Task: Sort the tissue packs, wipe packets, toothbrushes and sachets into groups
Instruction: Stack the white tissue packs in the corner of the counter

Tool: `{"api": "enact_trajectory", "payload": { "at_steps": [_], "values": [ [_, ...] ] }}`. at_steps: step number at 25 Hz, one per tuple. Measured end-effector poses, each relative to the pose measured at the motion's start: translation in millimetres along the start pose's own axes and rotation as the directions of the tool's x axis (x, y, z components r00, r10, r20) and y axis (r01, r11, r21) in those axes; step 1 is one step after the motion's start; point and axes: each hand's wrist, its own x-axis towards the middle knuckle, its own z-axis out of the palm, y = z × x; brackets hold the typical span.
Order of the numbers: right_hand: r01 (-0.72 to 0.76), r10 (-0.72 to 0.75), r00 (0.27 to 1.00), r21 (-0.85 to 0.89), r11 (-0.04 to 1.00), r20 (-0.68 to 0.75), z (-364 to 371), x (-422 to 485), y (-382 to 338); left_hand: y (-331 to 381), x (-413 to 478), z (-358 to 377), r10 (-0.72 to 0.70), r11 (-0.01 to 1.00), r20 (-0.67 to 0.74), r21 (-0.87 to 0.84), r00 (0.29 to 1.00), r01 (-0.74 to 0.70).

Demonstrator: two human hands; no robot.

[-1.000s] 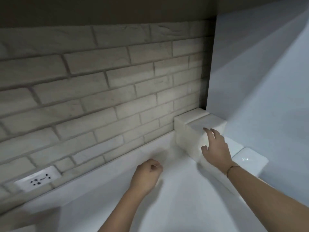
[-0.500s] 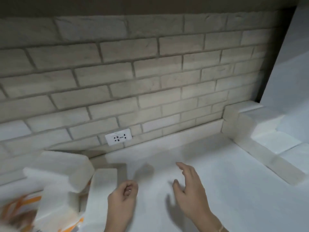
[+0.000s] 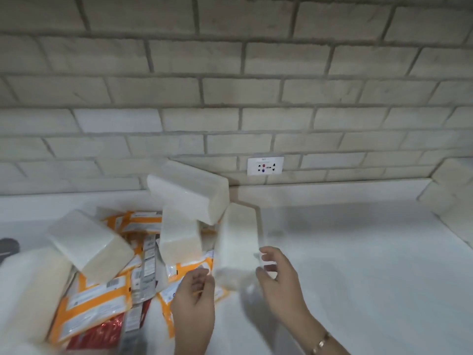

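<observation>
Going for the blurry tissue pack (image 3: pixel 238 239) leaning at 3 o'clock of the wipe packets (image 3: pixel 89 303), mid desk (image 3: pixel 358 265). Right hand (image 3: pixel 279 278) with fingers spread open right at its near corner, not clamped yet. Left hand (image 3: pixel 194 308) curled, maybe holding something, can't tell. Best to grab across the narrow sides and lift straight up. Mind the top pack (image 3: pixel 189 193) perched at its 10 o'clock, looks tippy. Then park it further toward 3 o'clock.

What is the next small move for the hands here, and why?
Probably the right hand should grip the white plastic-wrapped tissue pack at the pile's right edge and move it onto the bare white counter to the right. Its open fingers are beside that pack.
</observation>
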Motion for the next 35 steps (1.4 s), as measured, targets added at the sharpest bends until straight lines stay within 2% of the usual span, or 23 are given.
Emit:
{"api": "enact_trajectory", "payload": {
  "at_steps": [1, 3, 5, 7, 9, 14, 18, 20, 22, 24, 26, 28, 31, 33, 35],
  "values": [
    [-0.054, 0.057, 0.997, 0.069, 0.996, -0.045, 5, 10, -8, 5, 10, 2, -0.009, 1.0, 0.01, -0.009, 1.0, 0.009],
    [-0.206, 0.219, 0.975, 0.192, 0.96, -0.048, 15, 32, -22, 5, 40, 14, -0.048, 0.999, 0.135, 0.027, 0.99, 0.045],
    [-0.365, 0.361, 0.931, 0.233, 0.901, 0.064, 27, 46, -27, 1, 61, 29, -0.129, 0.988, 0.275, 0.119, 0.953, 0.1],
    [-0.448, 0.411, 0.892, 0.248, 0.859, 0.188, 37, 49, -28, -6, 66, 41, -0.191, 0.976, 0.366, 0.173, 0.911, 0.135],
    [-0.448, 0.39, 0.886, 0.246, 0.86, 0.249, 41, 40, -33, -9, 62, 46, -0.208, 0.97, 0.408, 0.206, 0.889, 0.132],
    [-0.353, 0.298, 0.932, 0.334, 0.874, 0.207, 35, 21, -11, -17, 28, 45, -0.139, 0.98, 0.42, 0.187, 0.897, 0.064],
    [-0.239, 0.186, 0.966, 0.348, 0.906, 0.178, 5, -13, 1, -20, -17, 40, -0.017, 0.999, 0.473, -0.028, 0.881, 0.034],
    [-0.179, 0.14, 0.981, 0.359, 0.916, 0.132, -14, -31, 4, -12, -35, 39, -0.018, 0.969, 0.508, -0.202, 0.861, 0.139],
    [-0.111, 0.1, 0.994, 0.293, 0.949, 0.052, -29, -49, 5, -3, -45, 37, -0.105, 0.895, 0.582, -0.299, 0.806, 0.332],
    [-0.034, 0.03, 0.999, 0.138, 0.99, 0.028, -39, -59, 3, 4, -45, 32, -0.176, 0.796, 0.683, -0.324, 0.709, 0.511],
    [0.032, -0.032, 0.999, 0.058, 0.998, 0.002, -42, -60, 0, 7, -40, 28, -0.224, 0.717, 0.759, -0.295, 0.611, 0.631],
    [0.043, -0.04, 0.998, 0.073, 0.996, -0.039, -44, -59, -5, 9, -38, 29, -0.278, 0.668, 0.786, -0.254, 0.552, 0.699],
    [-0.012, 0.029, 0.993, 0.15, 0.989, -0.113, -53, -54, -5, 4, -36, 35, -0.317, 0.632, 0.807, -0.213, 0.499, 0.746],
    [-0.14, 0.166, 0.98, 0.213, 0.967, -0.107, -66, -46, -5, 5, -33, 38, -0.331, 0.591, 0.825, -0.197, 0.458, 0.782],
    [-0.321, 0.366, 0.93, 0.435, 0.841, -0.023, -86, -28, -6, 7, -28, 43, -0.333, 0.55, 0.863, -0.149, 0.38, 0.822]
  ]
}}
